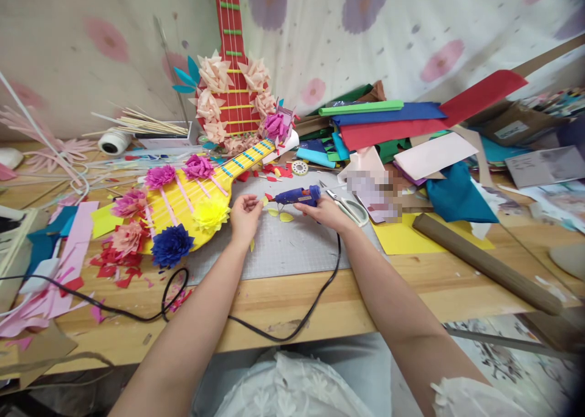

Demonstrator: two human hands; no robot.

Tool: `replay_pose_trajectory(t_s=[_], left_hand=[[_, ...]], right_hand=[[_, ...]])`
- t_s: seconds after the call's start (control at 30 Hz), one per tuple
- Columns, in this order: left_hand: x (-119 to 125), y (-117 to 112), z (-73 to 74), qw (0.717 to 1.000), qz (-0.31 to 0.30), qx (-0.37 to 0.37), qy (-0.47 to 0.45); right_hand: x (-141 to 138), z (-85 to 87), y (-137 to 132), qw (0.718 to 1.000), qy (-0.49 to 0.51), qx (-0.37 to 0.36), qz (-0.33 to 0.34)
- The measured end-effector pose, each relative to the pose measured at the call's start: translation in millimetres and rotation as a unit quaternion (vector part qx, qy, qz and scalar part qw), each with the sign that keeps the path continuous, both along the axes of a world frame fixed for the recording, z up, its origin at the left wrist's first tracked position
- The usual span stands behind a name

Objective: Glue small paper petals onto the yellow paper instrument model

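Observation:
My right hand (326, 213) is wrapped round a blue hot glue gun (297, 196), whose nozzle points left and whose black cord (337, 264) hangs down. Close to the nozzle, my left hand (245, 214) is closed, its fingertips pinching what looks like a small yellow paper petal (264, 201). Loose yellow petals (286, 217) lie on the grey cutting mat (278, 255) between my hands. Left of my left hand rests a yellow paper guitar (183, 200), decorated with a yellow paper flower (211, 214), a dark blue one (172, 246) and several pink ones.
A red guitar (234, 94) with pale flowers stands upright behind. Scissors (350, 210) lie right of the glue gun, near yellow paper (402, 237) and a brown roll (484, 261). Coloured paper rolls (388, 121) pile at the back. Red scraps (119, 261) and the cord litter the left.

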State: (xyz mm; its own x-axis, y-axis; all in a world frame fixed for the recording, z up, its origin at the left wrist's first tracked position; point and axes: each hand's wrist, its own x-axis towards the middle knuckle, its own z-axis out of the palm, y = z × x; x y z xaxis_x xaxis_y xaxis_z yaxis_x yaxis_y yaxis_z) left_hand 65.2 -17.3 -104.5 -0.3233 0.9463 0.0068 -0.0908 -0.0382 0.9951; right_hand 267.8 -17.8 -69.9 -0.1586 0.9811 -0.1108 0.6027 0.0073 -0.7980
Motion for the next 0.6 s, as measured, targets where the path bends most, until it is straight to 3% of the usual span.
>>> replay_pose_trajectory(t_s=[0.6], left_hand=[[2.1, -4.0, 2.2, 0.999, -0.017, 0.013, 0.027]], right_hand=[[-2.1, 0.9, -0.1, 1.0, 0.01, 0.001, -0.014]])
